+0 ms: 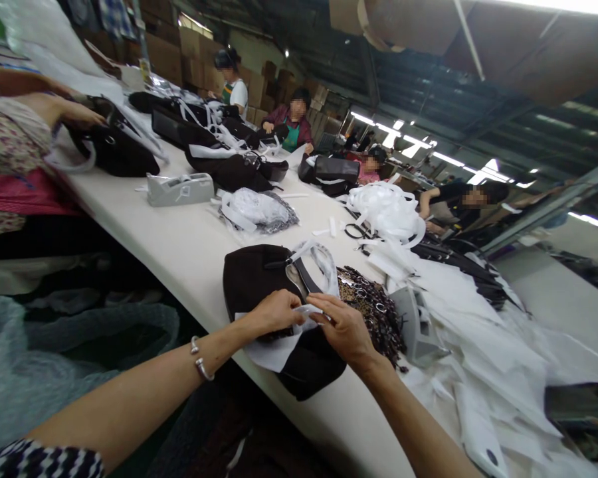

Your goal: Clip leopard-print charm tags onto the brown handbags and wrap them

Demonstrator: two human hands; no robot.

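Note:
A dark brown handbag lies on the white table in front of me, its handle partly covered in white wrapping. My left hand pinches one part of a white strip over the middle of the bag. From the other side, the fingers of my right hand close on the same strip. Beneath my hands a white sheet lies across the bag. To the right of the bag is a heap of dark tags with metal rings, close to my right hand.
Beyond the bag lie a plastic-wrapped bundle, a grey tape dispenser, scissors and a pile of white strips. Another dispenser and white sheets sit at right. A co-worker's hand touches another bag.

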